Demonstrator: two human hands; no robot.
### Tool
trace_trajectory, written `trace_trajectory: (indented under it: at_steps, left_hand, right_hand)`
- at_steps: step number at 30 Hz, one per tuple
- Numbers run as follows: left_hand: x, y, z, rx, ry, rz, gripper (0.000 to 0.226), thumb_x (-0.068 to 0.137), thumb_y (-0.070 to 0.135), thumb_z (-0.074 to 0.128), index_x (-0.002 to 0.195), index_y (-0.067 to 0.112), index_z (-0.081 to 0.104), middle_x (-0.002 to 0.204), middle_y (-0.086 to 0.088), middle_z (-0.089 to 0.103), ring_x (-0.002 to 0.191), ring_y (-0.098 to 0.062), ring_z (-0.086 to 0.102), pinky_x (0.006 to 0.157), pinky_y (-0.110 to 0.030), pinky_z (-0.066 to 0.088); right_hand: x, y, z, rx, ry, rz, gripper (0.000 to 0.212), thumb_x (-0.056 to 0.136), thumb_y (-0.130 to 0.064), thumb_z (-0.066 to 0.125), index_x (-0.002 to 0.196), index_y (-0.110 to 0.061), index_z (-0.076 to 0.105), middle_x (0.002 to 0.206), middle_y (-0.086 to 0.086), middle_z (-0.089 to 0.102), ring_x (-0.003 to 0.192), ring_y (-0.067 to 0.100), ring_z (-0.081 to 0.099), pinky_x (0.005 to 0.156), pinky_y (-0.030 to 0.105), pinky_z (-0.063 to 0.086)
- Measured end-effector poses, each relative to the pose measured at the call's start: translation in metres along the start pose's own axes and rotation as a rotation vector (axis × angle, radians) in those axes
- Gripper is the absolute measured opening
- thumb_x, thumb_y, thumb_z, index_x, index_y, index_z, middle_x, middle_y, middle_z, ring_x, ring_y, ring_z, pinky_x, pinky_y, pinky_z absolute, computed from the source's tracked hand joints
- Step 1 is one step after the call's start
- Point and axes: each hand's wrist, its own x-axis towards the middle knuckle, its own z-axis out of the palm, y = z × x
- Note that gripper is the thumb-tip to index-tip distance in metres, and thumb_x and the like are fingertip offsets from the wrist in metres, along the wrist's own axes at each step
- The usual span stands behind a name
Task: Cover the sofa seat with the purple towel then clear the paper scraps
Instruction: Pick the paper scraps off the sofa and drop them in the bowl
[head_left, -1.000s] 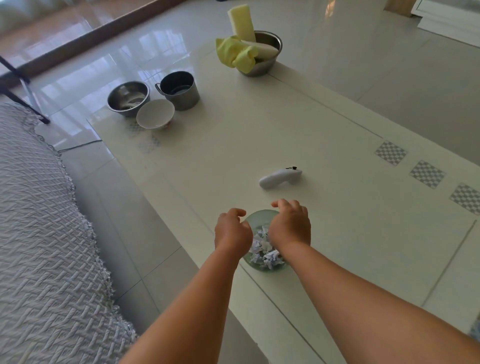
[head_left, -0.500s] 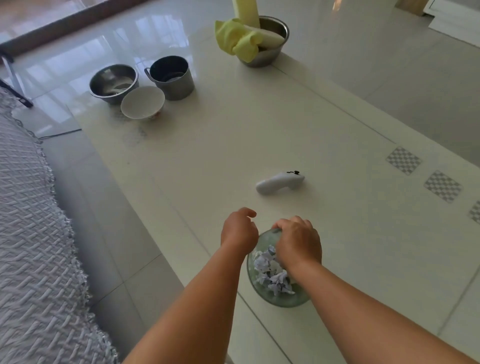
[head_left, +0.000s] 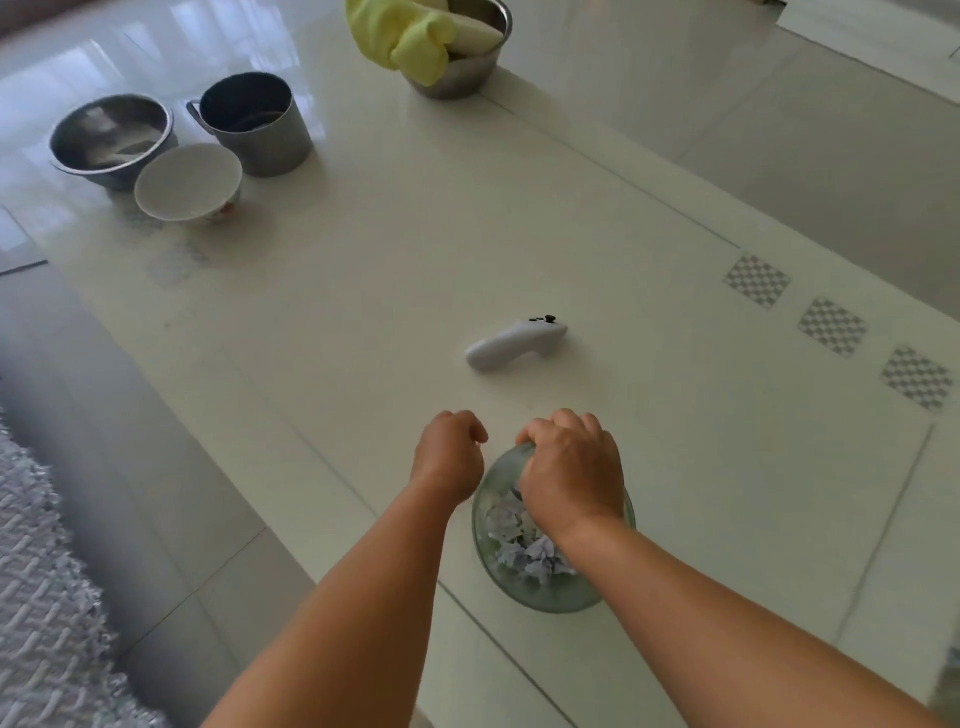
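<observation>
A green glass bowl sits near the front edge of the cream table. Crumpled bluish-white paper scraps fill it. My right hand lies over the bowl with its fingers curled on the far rim. My left hand is a loose fist just left of the bowl, resting on the table, with nothing visible in it. The towel-covered sofa seat, pale woven fabric with a fringe, shows at the lower left.
A white handheld controller lies beyond the bowl. At the far left stand a steel bowl, a white bowl and a grey metal cup. A steel bowl with a yellow cloth stands at the far end.
The view has moved closer and to the right, so less sofa shows. My right hand has shifted from beside the scraps onto the bowl's far rim. The left fist stays beside the bowl.
</observation>
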Motion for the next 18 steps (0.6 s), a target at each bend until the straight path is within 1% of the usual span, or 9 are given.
trace_trajectory:
  at_steps: [1,3,5,7,10,11,14,16,18]
  left_hand:
    - [-0.002,0.006,-0.009,-0.083,0.041,-0.010,0.022,0.089,0.003,0.047,0.094,0.015,0.065,0.102,-0.005,0.060,0.084,-0.020,0.055,0.070,-0.026,0.042]
    - [-0.010,0.021,-0.027,-0.228,0.076,0.003,0.021,0.090,0.006,0.047,0.091,0.017,0.065,0.095,-0.003,0.062,0.075,-0.016,0.054,0.065,-0.024,0.041]
    - [-0.022,0.036,-0.048,-0.343,0.083,0.055,0.019,0.090,0.007,0.049,0.087,0.019,0.064,0.086,0.001,0.061,0.065,-0.012,0.051,0.060,-0.024,0.041]
    - [-0.039,0.048,-0.067,-0.397,0.069,0.119,0.019,0.089,0.008,0.051,0.083,0.022,0.062,0.077,0.006,0.059,0.060,-0.011,0.050,0.057,-0.023,0.041]
    - [-0.068,0.058,-0.087,-0.349,0.002,0.217,0.019,0.088,0.010,0.055,0.080,0.026,0.061,0.076,0.008,0.061,0.067,-0.014,0.057,0.062,-0.025,0.047]
    - [-0.077,0.060,-0.090,-0.312,-0.027,0.241,0.019,0.088,0.010,0.056,0.080,0.026,0.060,0.075,0.009,0.061,0.067,-0.013,0.057,0.061,-0.023,0.047]
    - [-0.104,0.064,-0.091,-0.177,-0.074,0.301,0.017,0.085,0.010,0.059,0.079,0.026,0.060,0.068,0.013,0.056,0.058,-0.002,0.049,0.054,-0.013,0.036]
    - [-0.117,0.067,-0.090,-0.136,-0.067,0.307,0.015,0.082,0.010,0.063,0.079,0.024,0.061,0.067,0.014,0.054,0.058,-0.001,0.048,0.054,-0.012,0.034]
    - [-0.129,0.069,-0.087,-0.124,-0.054,0.281,0.014,0.081,0.008,0.064,0.081,0.022,0.062,0.069,0.012,0.056,0.063,-0.005,0.051,0.056,-0.013,0.036]
  right_hand:
    - [-0.001,-0.001,-0.001,0.012,0.002,0.007,0.038,0.085,-0.005,0.039,0.109,-0.023,0.062,0.110,0.000,0.058,0.103,0.020,0.045,0.087,0.028,0.033]
    - [-0.004,-0.004,-0.006,0.036,0.019,0.017,0.044,0.083,-0.001,0.040,0.117,-0.022,0.058,0.116,-0.001,0.057,0.108,0.020,0.044,0.092,0.027,0.031]
    - [-0.006,-0.009,-0.015,0.061,0.054,0.030,0.048,0.081,0.002,0.040,0.122,-0.021,0.054,0.120,0.000,0.056,0.110,0.020,0.044,0.095,0.027,0.029]
    - [-0.008,-0.014,-0.025,0.080,0.096,0.043,0.049,0.080,0.003,0.040,0.121,-0.019,0.054,0.119,0.002,0.056,0.110,0.022,0.044,0.095,0.027,0.028]
    - [-0.015,-0.019,-0.047,0.111,0.158,0.083,0.045,0.079,0.005,0.041,0.115,-0.017,0.056,0.116,0.005,0.056,0.108,0.024,0.045,0.093,0.028,0.029]
    - [-0.017,-0.020,-0.054,0.120,0.169,0.095,0.043,0.080,0.005,0.040,0.114,-0.016,0.056,0.116,0.006,0.056,0.108,0.025,0.045,0.092,0.029,0.029]
    - [-0.026,-0.020,-0.078,0.162,0.184,0.100,0.037,0.084,0.004,0.038,0.112,-0.014,0.056,0.116,0.008,0.056,0.105,0.026,0.048,0.089,0.030,0.034]
    - [-0.031,-0.020,-0.091,0.207,0.178,0.094,0.034,0.087,0.002,0.036,0.110,-0.013,0.056,0.116,0.008,0.054,0.103,0.025,0.050,0.084,0.031,0.038]
    - [-0.034,-0.019,-0.102,0.228,0.160,0.089,0.032,0.087,0.001,0.035,0.106,-0.014,0.056,0.114,0.007,0.054,0.098,0.025,0.052,0.076,0.030,0.038]
